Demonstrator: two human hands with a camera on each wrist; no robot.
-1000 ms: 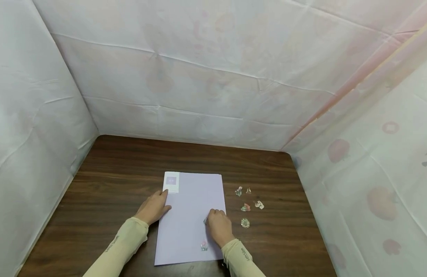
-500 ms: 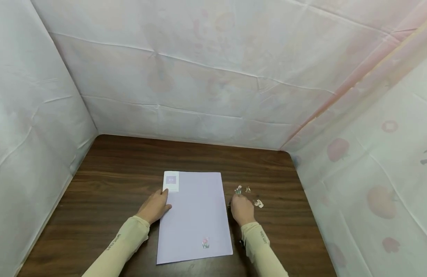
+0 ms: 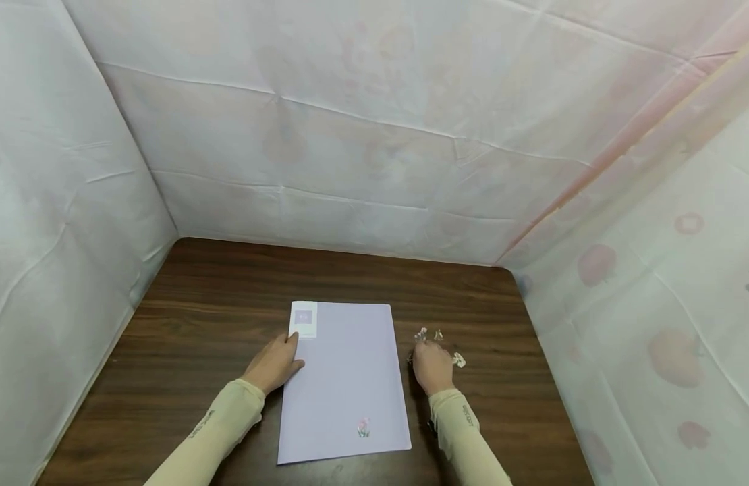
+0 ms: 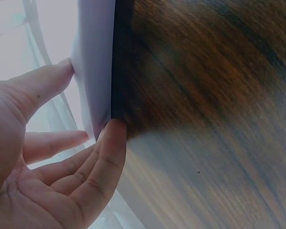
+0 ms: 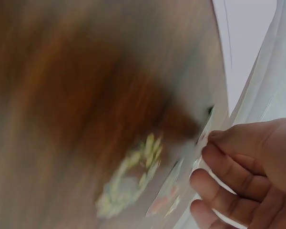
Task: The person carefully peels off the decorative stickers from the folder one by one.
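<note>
A lavender sheet [image 3: 344, 378] lies flat on the dark wooden table [image 3: 216, 297], with a white label [image 3: 304, 318] at its far left corner and a small flower sticker [image 3: 364, 426] near its front edge. My left hand [image 3: 277, 364] rests on the sheet's left edge, and in the left wrist view its straight fingers [image 4: 109, 143] touch the sheet [image 4: 95, 62]. My right hand [image 3: 432, 364] is over loose stickers [image 3: 458, 361] right of the sheet. The blurred right wrist view shows its curled fingers [image 5: 229, 191] just above a round sticker [image 5: 128, 181].
Two more small stickers [image 3: 420, 333] lie just beyond my right hand. White and pink-printed cloth walls [image 3: 374, 135] close off the table at the back, left and right. Bare wood shows at the back of the table and at its left side.
My right hand has left the sheet and moved right and forward to the loose stickers, covering two of them. The left hand has stayed on the sheet's left edge.
</note>
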